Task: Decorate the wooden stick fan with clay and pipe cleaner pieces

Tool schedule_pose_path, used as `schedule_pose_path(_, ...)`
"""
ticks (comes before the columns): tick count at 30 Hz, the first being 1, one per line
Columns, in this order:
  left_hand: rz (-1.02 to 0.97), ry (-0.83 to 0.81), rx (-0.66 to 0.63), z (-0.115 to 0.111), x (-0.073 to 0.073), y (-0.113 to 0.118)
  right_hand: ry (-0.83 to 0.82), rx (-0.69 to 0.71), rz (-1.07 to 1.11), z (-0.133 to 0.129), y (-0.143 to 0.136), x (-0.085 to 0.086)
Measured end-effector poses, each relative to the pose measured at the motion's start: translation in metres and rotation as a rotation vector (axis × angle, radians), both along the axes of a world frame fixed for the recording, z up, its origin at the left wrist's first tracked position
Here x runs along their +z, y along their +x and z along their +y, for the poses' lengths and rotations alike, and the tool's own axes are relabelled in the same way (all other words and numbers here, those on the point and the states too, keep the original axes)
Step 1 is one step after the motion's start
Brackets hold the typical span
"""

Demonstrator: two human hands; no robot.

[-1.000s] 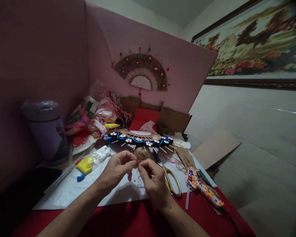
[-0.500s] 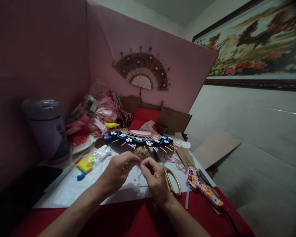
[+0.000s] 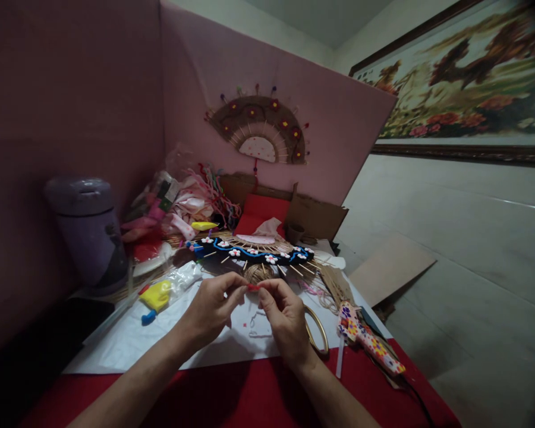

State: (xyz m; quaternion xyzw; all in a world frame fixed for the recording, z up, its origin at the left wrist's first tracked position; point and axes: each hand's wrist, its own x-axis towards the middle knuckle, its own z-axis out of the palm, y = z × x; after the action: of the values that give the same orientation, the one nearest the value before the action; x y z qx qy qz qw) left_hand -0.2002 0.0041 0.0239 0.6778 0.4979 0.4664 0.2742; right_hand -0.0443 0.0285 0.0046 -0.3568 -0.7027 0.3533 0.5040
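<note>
Between the fingertips of both hands is a small red piece [image 3: 252,288], too small to tell its kind. My left hand [image 3: 216,303] pinches its left end, and my right hand [image 3: 284,312] pinches its right end. Just beyond them sits a ball of brown twine [image 3: 258,273]. A black fan with white flowers and a blue wavy line [image 3: 271,258] lies behind the twine. Gold-handled scissors [image 3: 321,333] are partly hidden by my right hand. A thin grey string [image 3: 259,334] rests on the white sheet [image 3: 129,351] below my hands.
To the right lies a flower-patterned glue gun [image 3: 365,336] with its cord. At left are a bag of yellow clay [image 3: 157,295] and a purple lidded bin [image 3: 87,238]. A brown fan [image 3: 258,128] hangs on the pink board [image 3: 330,119]. Red cloth [image 3: 214,398] covers the near edge.
My fingertips have drawn slightly apart, and more of the red piece shows between them. My right hand now covers more of the scissors. The whole view has shifted a little.
</note>
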Motion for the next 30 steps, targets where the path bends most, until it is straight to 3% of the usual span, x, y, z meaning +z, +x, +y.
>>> schedule_pose_path(4,-0.094,-0.067,0.042,0.0026,-0.001,0.0011,0.125,-0.04,-0.166,-0.0037,-0.0007,-0.0018)
schedule_pose_path(10,0.0,-0.013,0.106,0.003,-0.0034,0.0012,0.384,-0.01,-0.318,-0.0076,-0.0015,-0.0024)
schedule_pose_path(15,-0.132,-0.143,0.014,0.004,-0.0048,0.0007,0.363,-0.085,-0.328,-0.0052,-0.0005,-0.002)
schedule_pose_path(23,-0.349,-0.298,-0.089,0.0034,0.0028,0.0028,0.306,-0.041,-0.27,-0.0047,0.0004,-0.0025)
schedule_pose_path(30,-0.323,-0.296,-0.104,0.0032,0.0023,0.0019,0.299,-0.073,-0.295,-0.0048,-0.0001,-0.0023)
